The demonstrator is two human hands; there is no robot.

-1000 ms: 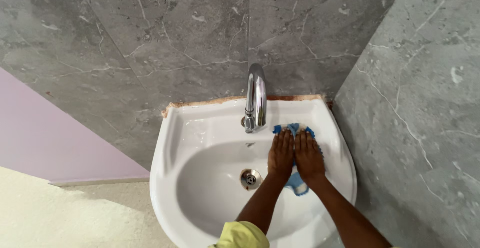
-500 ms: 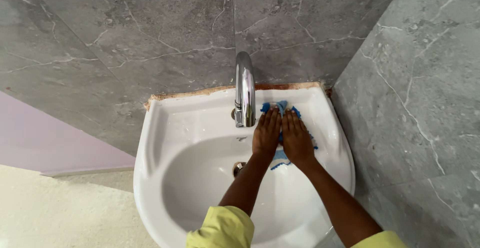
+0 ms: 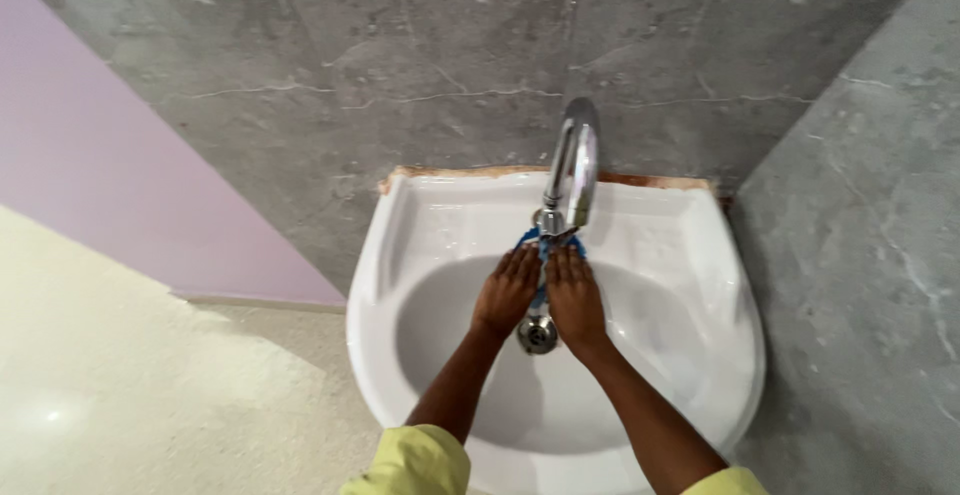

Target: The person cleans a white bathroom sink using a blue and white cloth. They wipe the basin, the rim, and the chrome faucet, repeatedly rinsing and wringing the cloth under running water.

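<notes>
Both my hands press side by side on a blue cloth (image 3: pixel 541 249) against the back slope of a white wash basin (image 3: pixel 690 285), just below the chrome tap (image 3: pixel 572 170). My left hand (image 3: pixel 507 290) lies flat on the cloth's left part. My right hand (image 3: pixel 574 295) lies flat on its right part, fingers pointing at the tap's base. Most of the cloth is hidden under my palms. The metal drain (image 3: pixel 538 334) shows between my wrists.
The basin is fixed to a grey marbled tile wall (image 3: pixel 400 75), with another grey wall (image 3: pixel 860 285) close on the right. A lilac wall panel (image 3: pixel 90 165) and pale speckled floor (image 3: pixel 150 385) lie to the left. My sleeves are yellow-green.
Both hands slid the cloth leftward from the basin's right back ledge to directly under the tap. The camera view shifted too, so the basin now sits further right.
</notes>
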